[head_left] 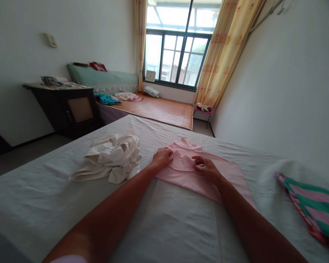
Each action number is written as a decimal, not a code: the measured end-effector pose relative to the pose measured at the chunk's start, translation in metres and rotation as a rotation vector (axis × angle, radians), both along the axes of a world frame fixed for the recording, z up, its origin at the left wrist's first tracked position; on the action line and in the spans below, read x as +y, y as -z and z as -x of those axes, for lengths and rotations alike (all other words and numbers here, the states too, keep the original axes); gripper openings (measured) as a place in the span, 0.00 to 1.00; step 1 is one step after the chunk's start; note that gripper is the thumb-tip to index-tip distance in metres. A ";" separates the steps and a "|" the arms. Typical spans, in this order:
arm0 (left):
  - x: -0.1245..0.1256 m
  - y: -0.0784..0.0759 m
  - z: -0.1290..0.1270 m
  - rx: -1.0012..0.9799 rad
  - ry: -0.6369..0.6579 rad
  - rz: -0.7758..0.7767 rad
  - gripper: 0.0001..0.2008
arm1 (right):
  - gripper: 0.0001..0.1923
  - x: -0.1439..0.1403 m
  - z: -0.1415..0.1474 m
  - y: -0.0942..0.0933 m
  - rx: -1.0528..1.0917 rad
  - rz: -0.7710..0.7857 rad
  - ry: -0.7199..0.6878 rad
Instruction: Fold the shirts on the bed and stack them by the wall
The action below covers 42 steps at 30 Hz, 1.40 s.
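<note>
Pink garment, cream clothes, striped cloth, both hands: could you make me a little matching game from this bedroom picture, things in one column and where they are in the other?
Things:
1. pink garment
2. cream clothes
3. striped cloth
4. clock

Places:
A. on the window sill, far back
B. crumpled in a heap on the bed sheet, beside the left hand
C. at the bed's right edge
D. spread flat under both hands, right hand pinching a fold

Pairs: 1-D, 2-B, 3-C, 4-A
</note>
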<state>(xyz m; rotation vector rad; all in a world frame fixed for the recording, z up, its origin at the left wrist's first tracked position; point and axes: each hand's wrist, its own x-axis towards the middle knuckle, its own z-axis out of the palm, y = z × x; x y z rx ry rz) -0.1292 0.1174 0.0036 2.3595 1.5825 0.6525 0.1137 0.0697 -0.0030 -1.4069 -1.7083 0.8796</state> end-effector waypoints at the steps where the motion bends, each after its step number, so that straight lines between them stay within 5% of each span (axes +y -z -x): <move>1: 0.000 0.001 -0.001 -0.016 -0.003 -0.026 0.09 | 0.22 -0.001 -0.001 0.000 -0.010 -0.024 -0.014; 6: 0.005 -0.003 0.006 -0.190 0.084 -0.002 0.11 | 0.20 -0.003 -0.008 -0.001 -0.029 -0.116 -0.046; 13: 0.003 -0.009 0.037 -0.227 0.450 0.161 0.11 | 0.11 -0.008 -0.017 -0.013 -0.149 -0.135 -0.284; 21: -0.016 -0.021 0.018 -0.189 0.370 -0.066 0.13 | 0.15 -0.017 0.002 -0.030 -0.299 -0.395 -0.187; 30: -0.024 -0.006 0.010 -0.024 0.415 -0.079 0.09 | 0.04 -0.021 0.006 -0.022 -0.587 -0.440 -0.248; 36: -0.015 0.001 0.014 -0.062 0.491 -0.082 0.11 | 0.06 -0.025 0.000 -0.030 -0.730 -0.402 -0.157; 42: -0.013 0.000 0.015 -0.026 0.526 -0.069 0.16 | 0.07 -0.026 -0.010 -0.035 -0.676 -0.320 -0.246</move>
